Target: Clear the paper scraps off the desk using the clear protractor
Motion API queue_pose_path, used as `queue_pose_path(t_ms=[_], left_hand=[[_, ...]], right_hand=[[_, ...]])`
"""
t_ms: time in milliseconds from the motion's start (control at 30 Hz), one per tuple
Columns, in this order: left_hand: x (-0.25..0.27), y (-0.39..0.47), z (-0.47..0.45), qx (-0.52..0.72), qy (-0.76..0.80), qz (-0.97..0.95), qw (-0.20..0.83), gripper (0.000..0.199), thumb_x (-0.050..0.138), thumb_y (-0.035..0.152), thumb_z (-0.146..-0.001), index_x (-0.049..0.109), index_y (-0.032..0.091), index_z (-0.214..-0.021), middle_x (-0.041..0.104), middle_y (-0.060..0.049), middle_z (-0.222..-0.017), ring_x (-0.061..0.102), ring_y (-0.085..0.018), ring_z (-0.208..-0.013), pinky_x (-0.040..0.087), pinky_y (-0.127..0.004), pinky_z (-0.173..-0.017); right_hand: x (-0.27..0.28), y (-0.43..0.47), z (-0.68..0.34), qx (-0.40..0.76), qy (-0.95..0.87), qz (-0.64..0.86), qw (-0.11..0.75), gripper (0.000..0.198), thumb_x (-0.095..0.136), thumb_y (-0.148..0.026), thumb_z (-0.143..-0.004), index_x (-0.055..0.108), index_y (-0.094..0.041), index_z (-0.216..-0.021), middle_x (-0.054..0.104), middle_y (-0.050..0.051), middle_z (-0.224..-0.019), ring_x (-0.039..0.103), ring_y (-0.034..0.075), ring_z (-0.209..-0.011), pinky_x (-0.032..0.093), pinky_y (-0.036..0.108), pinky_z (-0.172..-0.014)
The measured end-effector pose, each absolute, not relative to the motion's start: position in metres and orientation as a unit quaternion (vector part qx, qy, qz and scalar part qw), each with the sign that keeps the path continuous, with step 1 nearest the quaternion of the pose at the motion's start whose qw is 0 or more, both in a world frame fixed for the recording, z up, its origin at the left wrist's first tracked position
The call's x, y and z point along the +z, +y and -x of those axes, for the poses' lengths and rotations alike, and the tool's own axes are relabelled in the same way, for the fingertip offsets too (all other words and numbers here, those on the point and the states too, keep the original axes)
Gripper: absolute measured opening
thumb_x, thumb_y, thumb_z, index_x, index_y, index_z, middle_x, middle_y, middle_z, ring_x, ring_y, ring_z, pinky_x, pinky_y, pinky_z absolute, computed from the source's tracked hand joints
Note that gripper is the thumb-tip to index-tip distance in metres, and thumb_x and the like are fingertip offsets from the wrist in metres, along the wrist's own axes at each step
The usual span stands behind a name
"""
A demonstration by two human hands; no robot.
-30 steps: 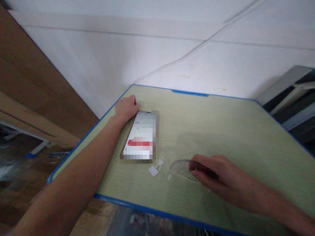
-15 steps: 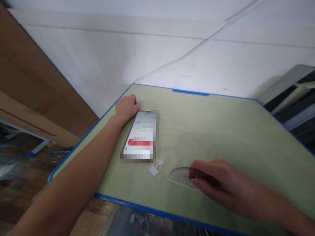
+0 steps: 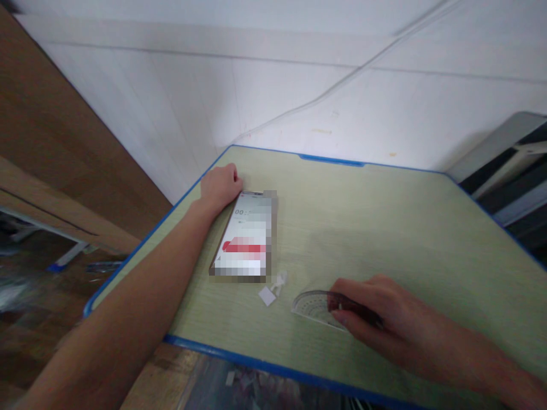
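My right hand pinches a clear protractor between thumb and fingers. The protractor is tilted up, its curved edge on top and its free end pointing left, and my fingers cover its right part. My left hand rests as a closed fist near the far left edge of the table, with nothing seen in it. Just beside that fist lies a phone with a lit screen, partly blurred out. Between the phone and the protractor lie a small white square and a crumpled whitish scrap.
The pale green table has a blue rim and meets a white wall at the back. A brown wooden panel stands to the left. Grey and black flat frames lean at the right. Below the front edge is a clear container with scraps.
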State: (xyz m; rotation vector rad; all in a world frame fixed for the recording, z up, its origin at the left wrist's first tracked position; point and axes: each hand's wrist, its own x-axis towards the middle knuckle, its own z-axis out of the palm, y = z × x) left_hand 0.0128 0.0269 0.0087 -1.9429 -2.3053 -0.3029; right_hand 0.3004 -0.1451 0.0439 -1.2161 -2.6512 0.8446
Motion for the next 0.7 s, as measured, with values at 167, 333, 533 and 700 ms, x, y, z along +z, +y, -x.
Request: queue_pose_path(t_ms=[167,333,533,700], left_hand=[[0.0078,0.0279,-0.0115,-0.101,-0.758,0.641,0.057,0.034,0.041,0.027,-0.084,0.066,0.018,-0.105,0.070,-0.014,-0.103,0.063,-0.030,-0.097,0.048,-0.038,-0.080],[0.0078,0.0280,-0.0112,-0.100,-0.760,0.640,0.054,0.034,0.040,0.028,-0.084,0.065,0.018,-0.105,0.070,-0.014,-0.103,0.063,-0.030,-0.096,0.048,-0.038,-0.079],[0.0089,0.0269,-0.0123,-0.100,-0.762,0.637,0.053,0.034,0.041,0.029,-0.084,0.065,0.019,-0.105,0.070,-0.013,-0.103,0.063,-0.029,-0.097,0.048,-0.038,-0.080],[0.0090,0.0275,-0.0120,-0.102,-0.760,0.640,0.049,0.034,0.040,0.029,-0.084,0.065,0.019,-0.105,0.070,-0.014,-0.104,0.062,-0.031,-0.098,0.047,-0.039,-0.080]], right_hand=[[0.0443,-0.1457,-0.3004,0.281,-0.872,0.398,0.049,0.024,0.045,-0.024,-0.095,0.057,-0.020,-0.075,0.058,-0.001,-0.062,0.052,0.012,-0.054,0.032,0.023,-0.050],[0.0451,-0.1465,-0.3003,0.278,-0.872,0.400,0.043,0.024,0.045,-0.024,-0.095,0.058,-0.020,-0.075,0.059,-0.001,-0.062,0.053,0.012,-0.055,0.032,0.023,-0.050],[0.0449,-0.1462,-0.3002,0.283,-0.870,0.400,0.049,0.023,0.045,-0.025,-0.095,0.058,-0.020,-0.076,0.059,-0.001,-0.063,0.053,0.012,-0.054,0.033,0.023,-0.050],[0.0470,-0.1465,-0.2997,0.271,-0.878,0.391,0.048,0.023,0.045,-0.023,-0.095,0.057,-0.020,-0.075,0.059,-0.001,-0.062,0.053,0.012,-0.054,0.033,0.023,-0.050]])
